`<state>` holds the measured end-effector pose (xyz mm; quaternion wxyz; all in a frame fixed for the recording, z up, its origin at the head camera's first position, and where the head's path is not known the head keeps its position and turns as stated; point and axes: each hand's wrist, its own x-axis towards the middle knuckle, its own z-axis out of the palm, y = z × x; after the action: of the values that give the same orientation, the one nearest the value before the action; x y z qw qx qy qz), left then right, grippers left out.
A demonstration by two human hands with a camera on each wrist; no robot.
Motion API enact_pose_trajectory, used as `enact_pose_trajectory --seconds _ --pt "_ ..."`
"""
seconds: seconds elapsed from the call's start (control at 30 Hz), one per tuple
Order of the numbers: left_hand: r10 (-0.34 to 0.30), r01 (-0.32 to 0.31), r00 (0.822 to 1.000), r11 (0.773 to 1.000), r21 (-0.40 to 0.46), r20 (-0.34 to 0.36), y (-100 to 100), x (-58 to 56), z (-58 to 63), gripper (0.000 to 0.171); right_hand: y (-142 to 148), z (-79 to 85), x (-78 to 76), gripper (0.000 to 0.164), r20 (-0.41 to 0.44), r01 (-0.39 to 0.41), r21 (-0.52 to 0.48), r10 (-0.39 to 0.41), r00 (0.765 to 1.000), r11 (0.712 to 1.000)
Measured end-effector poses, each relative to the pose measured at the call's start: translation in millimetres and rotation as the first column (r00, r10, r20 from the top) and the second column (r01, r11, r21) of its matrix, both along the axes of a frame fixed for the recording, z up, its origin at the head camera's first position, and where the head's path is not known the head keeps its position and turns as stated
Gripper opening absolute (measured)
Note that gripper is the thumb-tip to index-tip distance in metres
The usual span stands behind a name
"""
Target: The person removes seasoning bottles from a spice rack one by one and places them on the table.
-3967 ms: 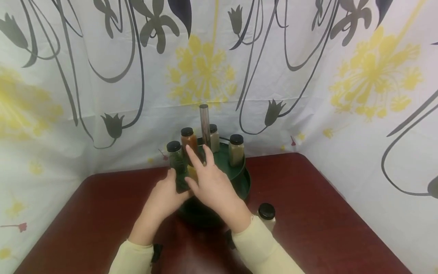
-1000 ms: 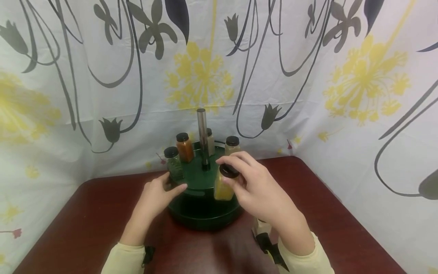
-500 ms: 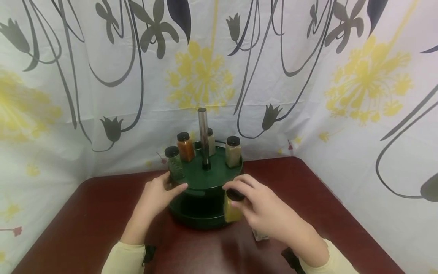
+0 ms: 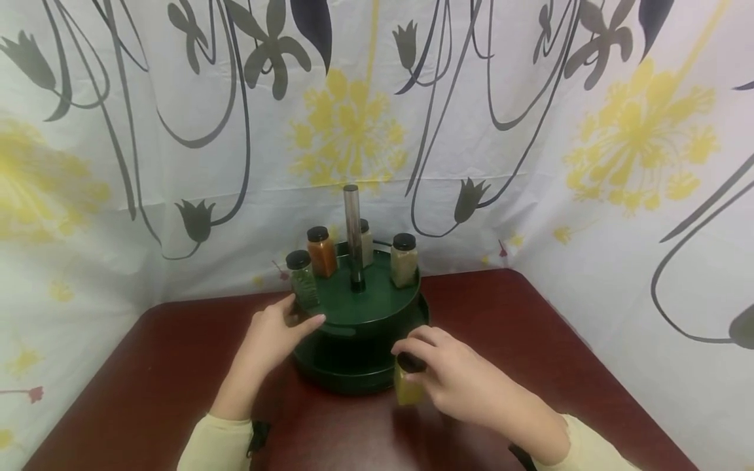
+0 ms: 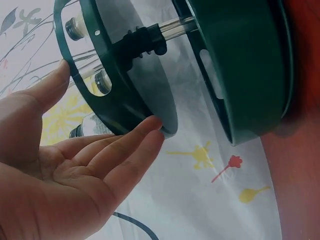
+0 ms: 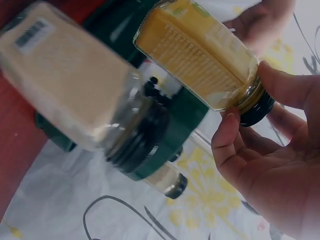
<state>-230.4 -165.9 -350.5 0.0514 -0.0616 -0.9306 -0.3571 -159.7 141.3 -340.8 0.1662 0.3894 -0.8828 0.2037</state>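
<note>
My right hand (image 4: pixel 456 379) pinches a spice jar (image 4: pixel 408 390) of yellow powder by its black lid, low over the table in front of the rack's right side. In the right wrist view, the thumb and fingertips close around the lid of this yellow jar (image 6: pixel 200 55). My left hand (image 4: pixel 273 337) touches the front left rim of the green two-tier turntable rack (image 4: pixel 353 304). The left wrist view has its thumb and fairly straight fingers against the upper tier (image 5: pixel 117 107). Next to that hand stands a jar of green herbs (image 4: pixel 304 286).
On the upper tier also stand an orange spice jar (image 4: pixel 322 255), a pale one (image 4: pixel 404 265) and another behind the metal pole (image 4: pixel 352 226). A jar of beige powder (image 6: pixel 75 75) stands near my right hand, hidden in the head view. A patterned curtain (image 4: pixel 294 157) backs the table.
The yellow jar has come off the upper tier in my right hand, moving right and then down toward the table. My left hand stays at the tier's rim, nearly unmoved over the last second.
</note>
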Motion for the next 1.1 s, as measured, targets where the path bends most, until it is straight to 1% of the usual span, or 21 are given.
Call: enact_pose_trajectory --seconds 0.1,0.2,0.27,0.3,0.4,0.5,0.6,0.7,0.8,0.9,1.0,1.1 --pt "0.013 -0.013 1.0 1.0 -0.011 0.008 1.3 3.0 -1.8 0.091 2.3 -6.1 -0.5 0.032 -0.018 -0.024 0.034 0.025 1.0 0.999" --pt "0.018 -0.018 1.0 0.998 -0.062 0.003 3.4 0.9 -1.0 0.097 3.8 -11.1 -4.0 0.032 -0.06 -0.039 0.067 0.043 0.997 0.997" --pt "0.025 -0.024 1.0 0.995 -0.093 0.007 4.9 1.3 -1.2 0.101 4.8 -14.1 -5.7 0.031 -0.069 -0.049 0.088 0.055 0.996 0.995" --pt "0.03 -0.028 1.0 0.994 -0.104 0.009 5.8 2.5 -1.0 0.103 5.3 -15.5 -6.4 0.031 -0.073 -0.056 0.093 0.062 0.995 0.994" --pt "0.043 -0.041 0.999 0.992 -0.116 0.01 8.7 6.4 -3.2 0.104 6.9 -19.5 -7.0 0.031 -0.043 -0.067 0.109 0.072 0.996 0.992" --pt "0.056 -0.056 0.998 0.99 -0.133 -0.004 13.3 13.2 -3.9 0.102 8.5 -22.7 -6.3 0.03 -0.027 -0.074 0.12 0.077 0.997 0.99" --pt "0.067 -0.072 0.997 0.983 -0.17 -0.033 18.6 20.8 -3.2 0.096 10.1 -24.2 -5.2 0.03 -0.007 -0.074 0.142 0.076 0.997 0.987" --pt "0.067 -0.079 0.996 0.977 -0.196 -0.066 23.4 25.6 -3.7 0.09 12.1 -25.1 -6.0 0.03 0.027 -0.075 0.168 0.071 0.997 0.983" --pt "0.054 -0.07 0.995 0.978 -0.198 -0.088 26.8 29.4 -4.4 0.084 14.2 -25.8 -6.9 0.03 0.073 -0.081 0.19 0.068 0.995 0.978" --pt "0.04 -0.058 0.995 0.98 -0.19 -0.094 29.6 33.0 -5.2 0.08 16.1 -26.8 -7.3 0.03 0.095 -0.084 0.209 0.065 0.993 0.974" --pt "0.039 -0.06 0.993 0.979 -0.193 -0.11 33.1 37.3 -6.4 0.077 16.9 -26.9 -7.4 0.032 0.09 -0.084 0.23 0.065 0.994 0.97" --pt "0.035 -0.066 0.988 0.976 -0.208 -0.149 37.5 41.7 -8.5 0.073 16.7 -25.2 -7.3 0.033 0.075 -0.081 0.253 0.064 0.995 0.964"
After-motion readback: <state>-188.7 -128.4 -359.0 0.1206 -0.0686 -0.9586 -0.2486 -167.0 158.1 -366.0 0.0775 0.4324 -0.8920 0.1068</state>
